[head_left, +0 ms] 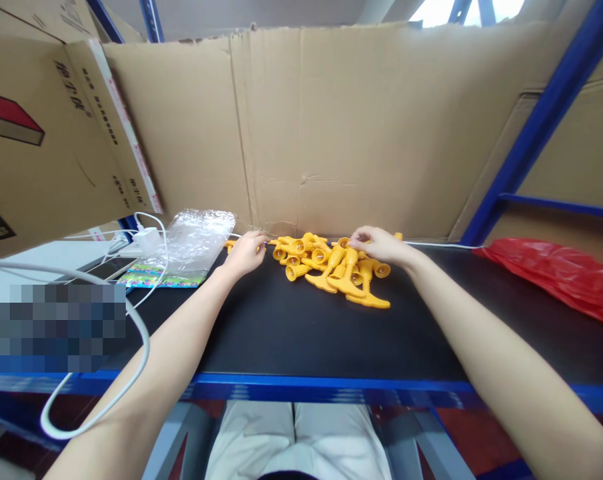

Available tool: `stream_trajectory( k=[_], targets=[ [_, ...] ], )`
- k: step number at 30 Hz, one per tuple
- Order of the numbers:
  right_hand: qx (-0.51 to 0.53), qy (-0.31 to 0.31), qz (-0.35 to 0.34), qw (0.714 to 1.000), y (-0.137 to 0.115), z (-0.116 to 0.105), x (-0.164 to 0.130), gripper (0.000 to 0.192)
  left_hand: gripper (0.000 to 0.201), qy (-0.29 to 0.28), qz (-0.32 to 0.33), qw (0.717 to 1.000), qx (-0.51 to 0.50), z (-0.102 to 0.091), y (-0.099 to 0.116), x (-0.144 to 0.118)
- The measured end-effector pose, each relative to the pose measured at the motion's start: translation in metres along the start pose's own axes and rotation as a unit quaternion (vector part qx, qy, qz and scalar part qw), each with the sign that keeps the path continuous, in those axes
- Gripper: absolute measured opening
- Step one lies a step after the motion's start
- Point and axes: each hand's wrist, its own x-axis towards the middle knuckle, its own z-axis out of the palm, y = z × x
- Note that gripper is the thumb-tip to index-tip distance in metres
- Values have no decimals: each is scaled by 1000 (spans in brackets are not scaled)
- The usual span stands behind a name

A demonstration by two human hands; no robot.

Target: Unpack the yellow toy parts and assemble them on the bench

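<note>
**Both hands in a pile of yellow plastic bits on a black bench**

Writing first, since there isn't much of it: the cardboard box [56, 127] up on the left has black print running along its flap, but it's upside down and too small for me to read. It also carries a red shape and a dark logo patch, unreadable too. Nothing else around here has a label I can make out.

The pile of yellow plastic parts [331, 267] sits on the black table [281, 333], toward the back, right against the cardboard wall [331, 127]. They look like little funnel-ended pieces with flat bases, all tangled together.

The left hand [244, 253] rests at the left edge of the pile, fingers curled down and loosely closed; I can't tell if it actually has a piece. The right hand [378, 243] is on top of the right side of the pile, fingers bent and pinched together on the parts, though what exactly it grips is hidden.

Left of the pile there's a crumpled clear plastic bag [196, 240] lying over a colourful booklet [156, 277], plus a white charger [148, 239] with its white cable [131, 320] looping off the table edge. On the far right, a red plastic bag [556, 273] beside a blue shelf post [536, 133].
</note>
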Motion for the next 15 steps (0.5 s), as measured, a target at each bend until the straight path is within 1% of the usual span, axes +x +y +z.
stream_trajectory(
  k=[2, 5, 7, 8, 9, 11, 13, 15],
  targets=[
    [35, 50, -9, 998, -7, -2, -1, 17, 28, 27, 30, 999, -10, -8, 16, 4],
    [59, 147, -24, 987, -21, -2, -4, 18, 28, 57, 68, 996, -19, -22, 48, 8],
    [70, 217, -50, 972, -31, 3, -6, 17, 32, 43, 87, 995, -19, -29, 70, 8],
    [71, 249, -68, 964, -36, 7, -7, 17, 36, 28, 92, 995, -18, -31, 79, 7],
    [69, 276, -88, 955, -41, 11, -9, 16, 40, 14, 88, 996, -16, -32, 88, 7],
    [59, 315, -123, 939, -52, 18, -14, 16, 47, 7, 55, 998, -2, -31, 101, 4],
    [59, 339, -139, 929, -62, 23, -18, 16, 53, -2, 29, 999, 20, -28, 108, 3],
    [72, 353, -142, 922, -71, 25, -23, 16, 57, -20, 10, 999, 43, -25, 110, 4]
  ],
)
